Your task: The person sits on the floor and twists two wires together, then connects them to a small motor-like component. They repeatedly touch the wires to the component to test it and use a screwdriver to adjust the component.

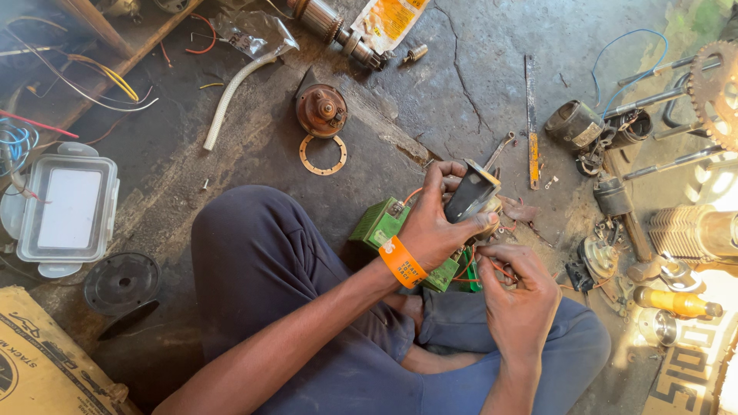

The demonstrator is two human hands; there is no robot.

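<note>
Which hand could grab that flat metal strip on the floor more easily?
The right hand, probably. The metal strip lies on its side of the floor, and it only pinches thin wires. The left hand is wrapped around a dark boxy part.

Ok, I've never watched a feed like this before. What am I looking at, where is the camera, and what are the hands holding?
There is one picture, from a camera worn on the person's head, looking down at their lap and a cracked concrete floor. The person sits cross-legged. Their left hand, with an orange wristband, grips a small dark boxy part. Their right hand pinches thin orange wires beside a green block. Around them lie a rusty round motor part, a flat ring, a clear plastic lidded box, a sprocket and a yellow-handled tool.
</note>
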